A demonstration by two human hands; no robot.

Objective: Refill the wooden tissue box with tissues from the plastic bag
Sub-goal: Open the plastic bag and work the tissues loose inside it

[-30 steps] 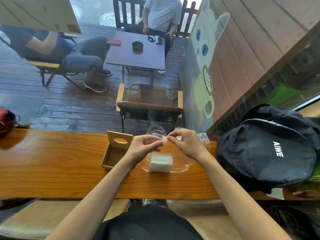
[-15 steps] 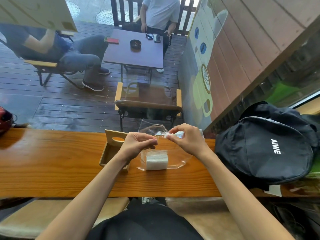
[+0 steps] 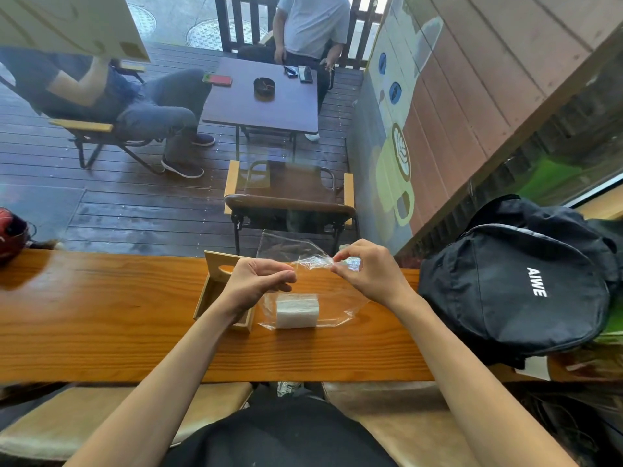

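A clear plastic bag (image 3: 340, 308) lies on the wooden counter (image 3: 101, 315) with a white stack of tissues (image 3: 297, 311) inside it. Its top end is lifted. My right hand (image 3: 367, 271) pinches that twisted top. My left hand (image 3: 258, 281) hovers just left of the bag's top, fingers curled toward it; whether they touch the plastic I cannot tell. The wooden tissue box (image 3: 215, 284) stands open behind my left wrist, its lid with an oval slot raised at the back. The box's inside is mostly hidden by my hand.
A black backpack (image 3: 515, 281) fills the counter's right end, close to my right forearm. A red object (image 3: 11, 230) sits at the far left edge. Beyond the window are a chair (image 3: 290, 203), a table and seated people. Padded stools stand below the counter.
My hands have moved apart at the bag's top: the left hand drew back leftward while the right hand kept its pinch. The tissue stack stays in the bag.
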